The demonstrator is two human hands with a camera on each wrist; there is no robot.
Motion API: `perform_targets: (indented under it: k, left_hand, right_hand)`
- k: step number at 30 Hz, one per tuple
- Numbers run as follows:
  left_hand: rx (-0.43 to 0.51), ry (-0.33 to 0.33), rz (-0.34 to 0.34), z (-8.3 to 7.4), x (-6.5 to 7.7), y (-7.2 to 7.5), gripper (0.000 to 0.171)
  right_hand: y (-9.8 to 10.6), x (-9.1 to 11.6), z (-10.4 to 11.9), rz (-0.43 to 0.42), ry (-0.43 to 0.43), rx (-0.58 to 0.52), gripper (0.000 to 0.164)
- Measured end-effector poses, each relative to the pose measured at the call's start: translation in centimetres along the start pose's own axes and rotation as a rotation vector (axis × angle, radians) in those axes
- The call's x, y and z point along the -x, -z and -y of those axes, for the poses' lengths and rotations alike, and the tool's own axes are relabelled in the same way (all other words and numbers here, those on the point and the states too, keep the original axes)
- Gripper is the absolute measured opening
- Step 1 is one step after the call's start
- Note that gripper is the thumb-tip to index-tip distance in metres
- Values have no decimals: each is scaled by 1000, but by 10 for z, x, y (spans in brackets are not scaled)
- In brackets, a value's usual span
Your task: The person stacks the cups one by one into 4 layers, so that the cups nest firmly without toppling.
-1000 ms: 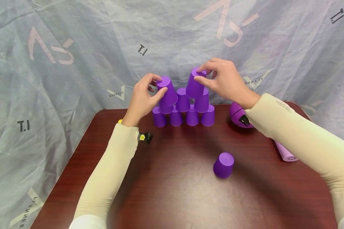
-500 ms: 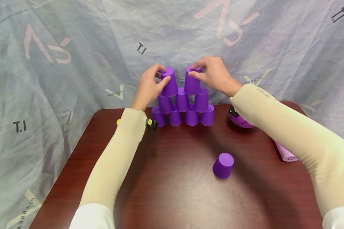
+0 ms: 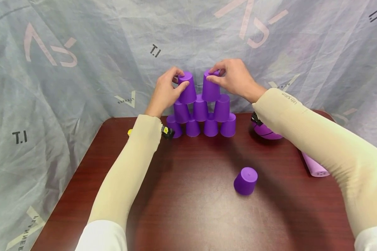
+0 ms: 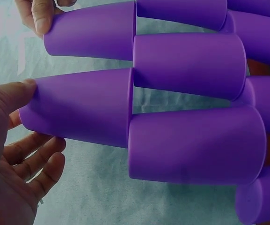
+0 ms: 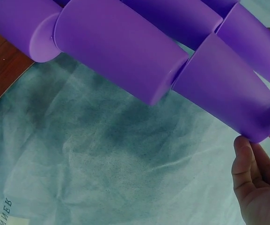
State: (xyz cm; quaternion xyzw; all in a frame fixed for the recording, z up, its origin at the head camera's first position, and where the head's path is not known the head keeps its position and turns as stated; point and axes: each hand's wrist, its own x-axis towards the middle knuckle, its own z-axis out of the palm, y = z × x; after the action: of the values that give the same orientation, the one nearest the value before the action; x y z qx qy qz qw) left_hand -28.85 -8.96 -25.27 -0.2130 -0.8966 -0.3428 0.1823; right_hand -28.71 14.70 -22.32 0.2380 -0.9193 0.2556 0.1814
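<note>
Purple upside-down cups form a pyramid at the table's back, with several cups in the bottom row (image 3: 193,128) and three in the middle row (image 3: 200,108). On top, my left hand (image 3: 165,91) pinches the left upper cup (image 3: 187,91) near its base, thumb in front. My right hand (image 3: 237,77) holds the right upper cup (image 3: 211,89) the same way. In the left wrist view, the rim of the left upper cup (image 4: 81,108) meets the bases of two middle cups. The right wrist view shows the right upper cup (image 5: 226,86) touching a middle cup (image 5: 120,51).
One more purple cup (image 3: 245,182) stands upside down nearer the front, right of centre. A purple ball (image 3: 268,133) with black lines and a pink cylinder (image 3: 315,166) lie at the right, partly behind my right sleeve. Grey fabric (image 3: 188,45) hangs behind the table.
Both hands have come together over the pyramid. The left cup rose from beside the middle row onto its top; the right cup moved left and settled on the row. Little shifts after that.
</note>
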Motion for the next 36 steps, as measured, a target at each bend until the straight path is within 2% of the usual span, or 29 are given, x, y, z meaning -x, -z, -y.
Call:
perform_targets:
  k: [11,18,22,24,27,31,33,36]
  left_hand:
    - [21,11,-3,1,1,-4,26]
    - [21,1,14,6,1,-5,28]
    - [30,1,13,10,2,-5,28]
    - [34,-9,3,11,2,-6,29]
    - [48,-37,-20,12,3,-8,32]
    - [70,-61,-35,13,6,-11,38]
    - [76,-67,-38,14,7,-12,38]
    - [73,-79,-49,15,8,-13,35]
  right_hand:
    - [2,0,1,3,-5,3,30]
    - [-1,0,0,47,-22,-3,30]
    - [-2,3,-2,53,1,-3,33]
    - [0,7,-3,23,38,-4,34]
    - [3,22,-7,-58,115,-8,33]
    - [7,59,-13,-130,244,-18,27]
    - [7,82,-15,-118,306,-27,24]
    - [7,117,-15,-48,388,-36,21]
